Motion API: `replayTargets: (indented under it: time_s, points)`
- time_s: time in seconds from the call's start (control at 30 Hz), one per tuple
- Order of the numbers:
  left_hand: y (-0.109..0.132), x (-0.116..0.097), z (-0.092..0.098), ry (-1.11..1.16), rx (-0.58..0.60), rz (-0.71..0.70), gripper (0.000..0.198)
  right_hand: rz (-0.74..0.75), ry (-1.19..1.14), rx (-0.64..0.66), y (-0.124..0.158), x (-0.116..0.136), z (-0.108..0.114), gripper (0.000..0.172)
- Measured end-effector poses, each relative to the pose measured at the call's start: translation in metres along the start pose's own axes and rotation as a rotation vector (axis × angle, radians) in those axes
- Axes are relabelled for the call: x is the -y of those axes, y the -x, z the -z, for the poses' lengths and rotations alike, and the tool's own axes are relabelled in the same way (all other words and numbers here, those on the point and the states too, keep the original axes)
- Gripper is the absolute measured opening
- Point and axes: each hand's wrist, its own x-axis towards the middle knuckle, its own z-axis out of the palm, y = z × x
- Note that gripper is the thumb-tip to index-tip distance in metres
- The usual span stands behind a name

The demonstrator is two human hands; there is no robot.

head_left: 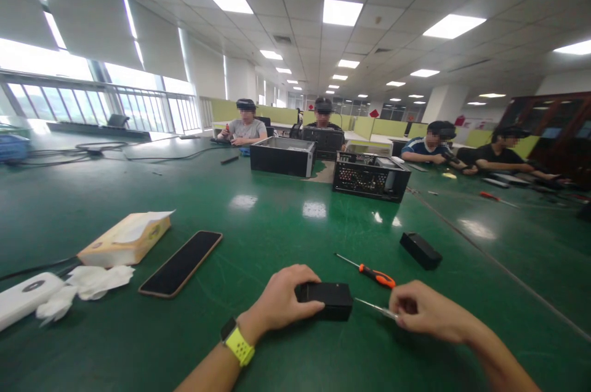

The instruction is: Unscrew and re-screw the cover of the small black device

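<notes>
My left hand (289, 296), with a yellow-green watch band at the wrist, is closed around the left end of a small black box (336, 303) on the green table. My right hand (425, 312) is closed on a slim silver pointed tool (381, 309); its exact kind is hidden by the fingers. The tool's tip points left and ends close to the box's right side; whether they touch I cannot tell. Just beyond the right hand lies an orange-and-black screwdriver (376, 275), its shaft toward the upper left. Farther right rests another black box (421, 250).
A phone (182, 264), a tissue pack (127, 238), crumpled tissues (95, 281) and a white device (30, 296) lie on the left. Two open computer cases (282, 157) (372, 178) stand farther back. Several people sit around the green table (272, 220). Another screwdriver (492, 197) lies far right.
</notes>
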Motion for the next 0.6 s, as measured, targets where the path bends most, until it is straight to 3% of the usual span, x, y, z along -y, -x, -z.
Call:
replayTargets:
  time_s: [0.17,0.37,0.6]
  points:
    - [0.001,0.003,0.0,-0.002,-0.004,-0.03,0.028,0.067,-0.181,0.09,0.005,0.006,0.011,0.017]
    - [0.001,0.001,0.0,-0.014,0.002,-0.038,0.028,0.106,-0.21,0.134,0.004,-0.005,0.013,0.031]
    - [0.001,0.0,0.001,-0.017,0.0,-0.036,0.029,0.062,-0.212,0.11,-0.006,0.008,-0.003,0.023]
